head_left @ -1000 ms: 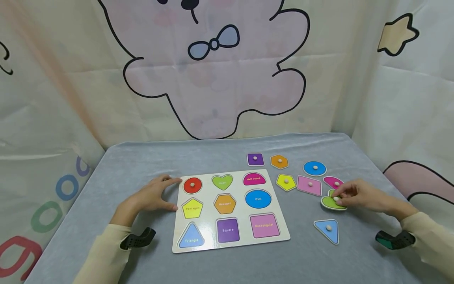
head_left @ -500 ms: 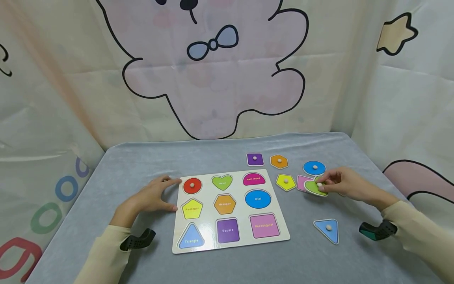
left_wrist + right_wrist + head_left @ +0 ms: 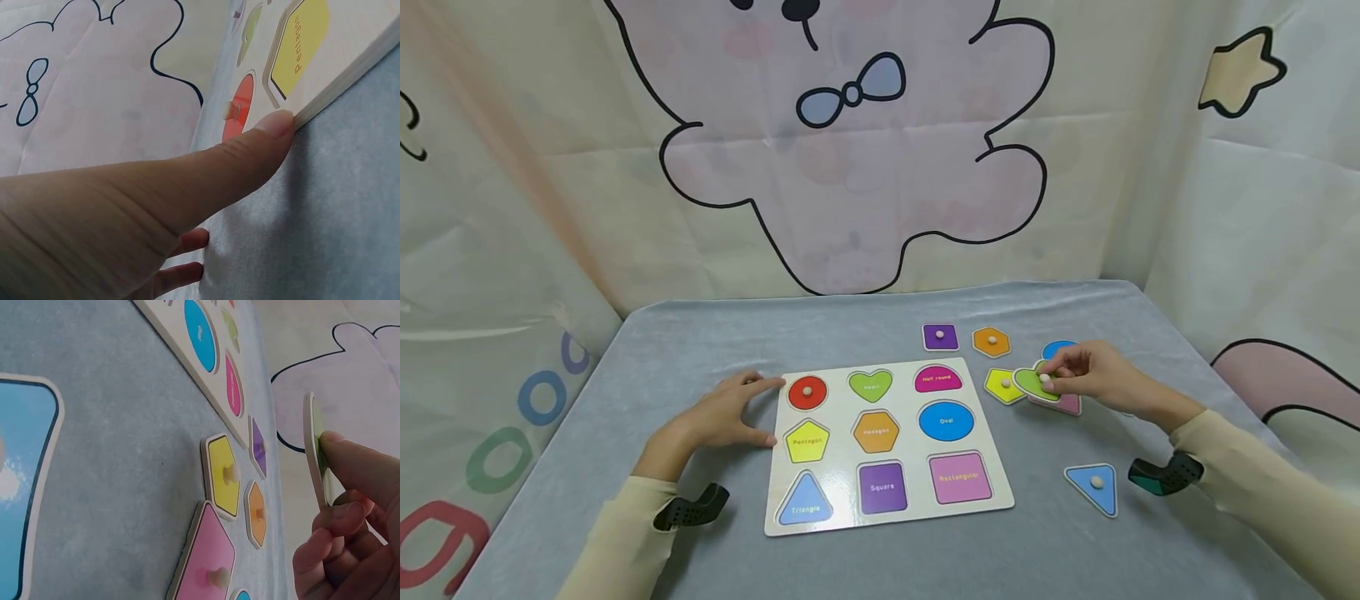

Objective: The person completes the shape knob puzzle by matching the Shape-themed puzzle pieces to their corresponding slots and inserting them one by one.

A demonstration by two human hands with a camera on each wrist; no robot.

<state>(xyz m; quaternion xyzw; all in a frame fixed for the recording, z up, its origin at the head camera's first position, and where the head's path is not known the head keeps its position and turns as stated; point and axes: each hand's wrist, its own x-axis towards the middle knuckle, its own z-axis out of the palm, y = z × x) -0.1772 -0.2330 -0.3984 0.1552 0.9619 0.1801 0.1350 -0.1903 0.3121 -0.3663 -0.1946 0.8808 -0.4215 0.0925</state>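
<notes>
My right hand (image 3: 1093,375) pinches a green heart puzzle piece (image 3: 1027,382) by its knob and holds it raised over the pieces on the table. In the right wrist view the heart piece (image 3: 310,437) is seen nearly edge-on between thumb and fingers. The white shape-puzzle board (image 3: 844,496) lies flat in the middle; a red circle piece (image 3: 807,392) with a knob sits in its top left recess. My left hand (image 3: 718,412) touches the board's left edge with thumb and forefinger. The left wrist view shows the thumb (image 3: 250,150) against that edge.
Behind the heart lie a yellow pentagon (image 3: 1000,386), a pink rectangle (image 3: 1067,406) and a blue oval (image 3: 1056,347), each partly covered. A purple square (image 3: 932,342) and an orange hexagon (image 3: 990,343) lie farther back. A blue triangle (image 3: 1103,498) lies nearer the front.
My right hand has carried the heart piece left and away from me, from beside the half-round piece, which the hand now hides. The left hand and the board have stayed put.
</notes>
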